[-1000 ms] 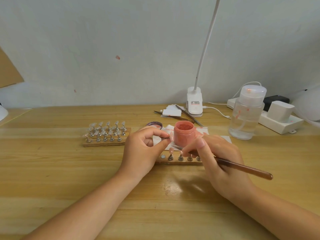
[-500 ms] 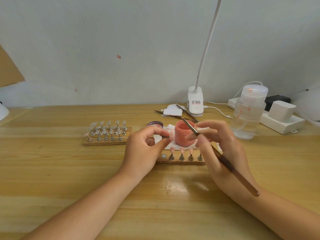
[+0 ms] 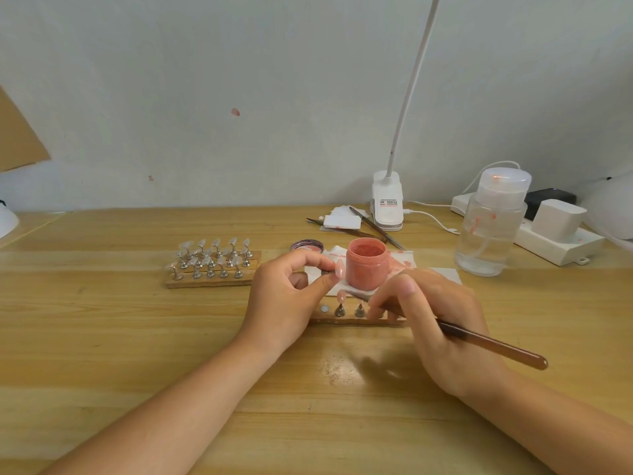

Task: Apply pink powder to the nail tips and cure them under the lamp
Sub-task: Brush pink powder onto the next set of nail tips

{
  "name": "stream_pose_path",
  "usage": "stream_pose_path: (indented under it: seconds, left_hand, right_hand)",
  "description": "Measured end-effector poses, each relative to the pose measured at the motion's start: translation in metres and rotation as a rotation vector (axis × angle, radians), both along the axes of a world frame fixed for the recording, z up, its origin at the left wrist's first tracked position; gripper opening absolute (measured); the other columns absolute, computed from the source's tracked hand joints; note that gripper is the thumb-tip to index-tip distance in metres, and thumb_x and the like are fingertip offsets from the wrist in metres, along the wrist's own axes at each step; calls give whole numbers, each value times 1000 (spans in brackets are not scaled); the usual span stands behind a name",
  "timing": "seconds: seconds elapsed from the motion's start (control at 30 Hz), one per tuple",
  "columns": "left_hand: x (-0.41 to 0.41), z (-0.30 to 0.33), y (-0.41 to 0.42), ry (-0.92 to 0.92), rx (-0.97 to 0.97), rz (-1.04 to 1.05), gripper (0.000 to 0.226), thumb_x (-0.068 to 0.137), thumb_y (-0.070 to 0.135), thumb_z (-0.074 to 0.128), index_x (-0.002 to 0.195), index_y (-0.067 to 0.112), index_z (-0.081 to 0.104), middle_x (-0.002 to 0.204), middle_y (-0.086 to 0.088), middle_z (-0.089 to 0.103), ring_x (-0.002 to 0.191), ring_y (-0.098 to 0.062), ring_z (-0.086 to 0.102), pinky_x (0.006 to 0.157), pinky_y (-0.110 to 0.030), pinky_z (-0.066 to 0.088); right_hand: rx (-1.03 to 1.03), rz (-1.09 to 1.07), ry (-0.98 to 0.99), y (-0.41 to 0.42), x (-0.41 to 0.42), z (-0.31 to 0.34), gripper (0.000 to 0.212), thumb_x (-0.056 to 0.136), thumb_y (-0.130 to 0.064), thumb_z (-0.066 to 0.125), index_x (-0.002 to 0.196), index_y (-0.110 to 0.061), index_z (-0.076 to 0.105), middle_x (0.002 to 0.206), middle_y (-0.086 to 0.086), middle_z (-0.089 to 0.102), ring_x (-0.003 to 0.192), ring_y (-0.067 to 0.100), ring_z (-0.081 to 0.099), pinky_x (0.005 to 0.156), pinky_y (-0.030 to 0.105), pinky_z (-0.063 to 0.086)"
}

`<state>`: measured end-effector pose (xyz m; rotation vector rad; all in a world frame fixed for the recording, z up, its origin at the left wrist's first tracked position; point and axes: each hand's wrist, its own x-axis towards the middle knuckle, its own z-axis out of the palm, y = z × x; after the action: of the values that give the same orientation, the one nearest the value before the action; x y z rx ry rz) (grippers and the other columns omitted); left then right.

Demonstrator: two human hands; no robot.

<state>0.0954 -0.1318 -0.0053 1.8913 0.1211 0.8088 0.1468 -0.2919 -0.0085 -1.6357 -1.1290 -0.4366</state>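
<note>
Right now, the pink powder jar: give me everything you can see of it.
The pink powder jar is a small round tub, seemingly translucent plastic, tinted pink, lid off, nearly full of powder. It stands upright on a white paper towel behind the near wooden strip. Nothing grips it; the nail tip pinched in the left hand sits just beside it.

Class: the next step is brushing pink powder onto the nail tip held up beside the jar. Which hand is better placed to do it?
The right hand: it already grips the brush. The left hand is busy pinching the nail tip.
</note>
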Motion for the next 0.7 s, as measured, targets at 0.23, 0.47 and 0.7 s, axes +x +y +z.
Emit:
stream_pose_path:
  seconds: [0.23, 0.47, 0.7]
  left_hand:
    - [1, 0, 0, -2, -4, -6, 20, 77, 7, 70, 67, 22, 61, 29, 12, 32, 31, -5, 22, 38, -6, 16]
    - [-1, 2, -1, -7, 16, -17, 17, 77, 7, 70, 68, 19, 62, 32, 15, 38, 30, -5, 23, 38, -6, 15]
    - [-1, 2, 0, -9, 24, -13, 17, 76, 8, 72, 69, 22, 63, 34, 15, 41, 32, -4, 22, 38, -7, 16]
  right_hand:
    - [14, -11, 30, 3, 1, -1, 43, 96, -41, 31, 72, -23, 62, 73, -11, 64, 69, 0, 57, 64, 15, 42]
    - [22, 6, 40, 2, 1, -1, 50, 96, -43, 29, 70, -17, 63, 70, -11, 63, 70, 4, 58, 65, 18, 43]
    - [2, -10, 15, 3, 1, 0, 44, 95, -36, 33, 73, -15, 65, 71, -13, 63, 71, 1, 58, 65, 17, 43]
